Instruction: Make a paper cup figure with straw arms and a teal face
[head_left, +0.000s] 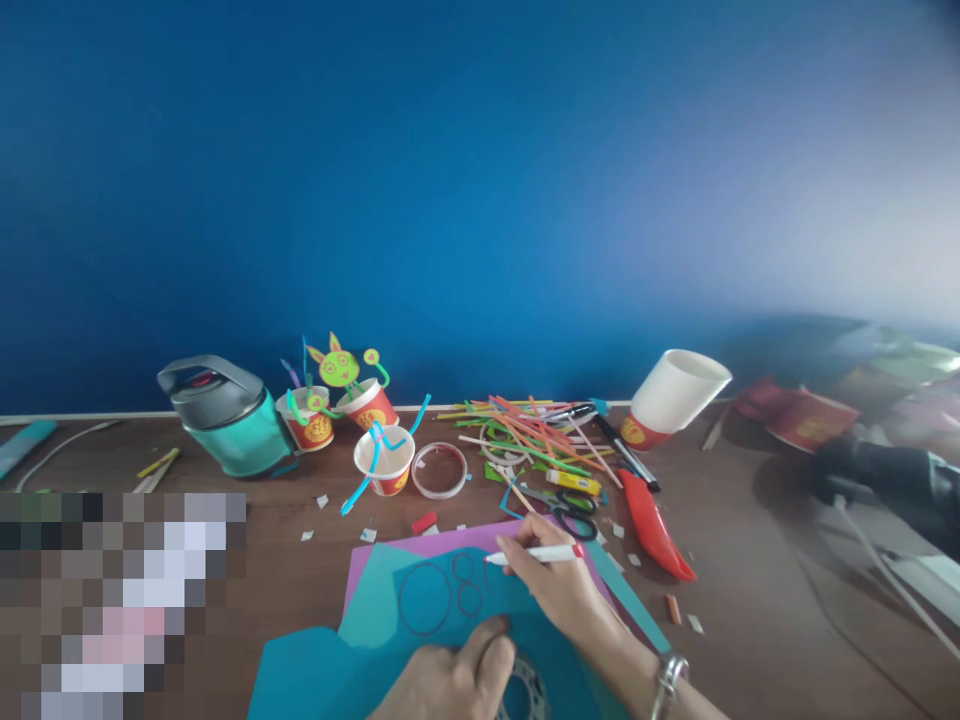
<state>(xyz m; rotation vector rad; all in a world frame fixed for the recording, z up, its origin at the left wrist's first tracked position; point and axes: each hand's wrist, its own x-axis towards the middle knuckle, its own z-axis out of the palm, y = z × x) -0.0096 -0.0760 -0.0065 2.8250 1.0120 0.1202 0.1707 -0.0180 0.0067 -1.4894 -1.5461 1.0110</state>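
Your right hand [551, 590] grips the white marker [544, 553] near its red end, leaving the tip exposed over the blue sheet [307, 675], just beside the drawn circles [424, 598]. Your left hand [454, 680] rests lower on that sheet with fingers curled, probably to steady it; you have it beside the patterned ring [534, 690], but I cannot tell whether it grips the ring. The blue sheet lies on top of the purple sheet [450, 538], perhaps for a smoother surface than the bare counter [742, 620]. The scissors [577, 515] and straws [540, 430] sit beyond the papers, likely within reach yet clear of your marker.
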